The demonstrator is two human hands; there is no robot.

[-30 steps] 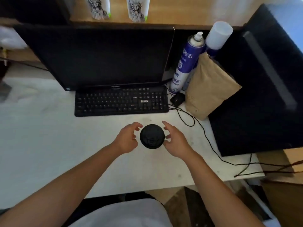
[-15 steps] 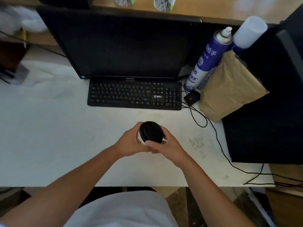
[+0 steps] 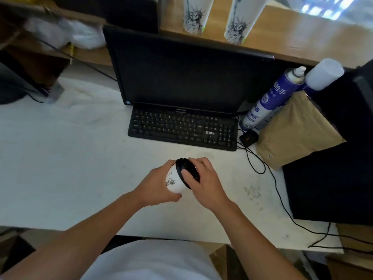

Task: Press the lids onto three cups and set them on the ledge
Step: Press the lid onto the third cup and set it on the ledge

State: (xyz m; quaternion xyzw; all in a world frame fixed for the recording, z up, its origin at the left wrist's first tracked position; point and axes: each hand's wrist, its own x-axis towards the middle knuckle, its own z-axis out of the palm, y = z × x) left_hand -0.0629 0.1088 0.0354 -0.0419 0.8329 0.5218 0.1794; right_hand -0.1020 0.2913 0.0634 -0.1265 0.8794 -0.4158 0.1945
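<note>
Here both hands grip a tilted cup [image 3: 175, 181]: left hand [image 3: 156, 187] its body, right hand [image 3: 205, 183] its lid [image 3: 186, 171].

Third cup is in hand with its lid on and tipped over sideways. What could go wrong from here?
1. The cup lies tilted between the left hand and right hand; if the lid is not seated all round, it may pop off.
2. Reaching the ledge means passing over the monitor.
3. It may knock the two cups already there.

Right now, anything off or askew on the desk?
The cup in both hands is tipped, lid toward the right. The spray can leans against the brown paper bag, cap off. No spills.
</note>
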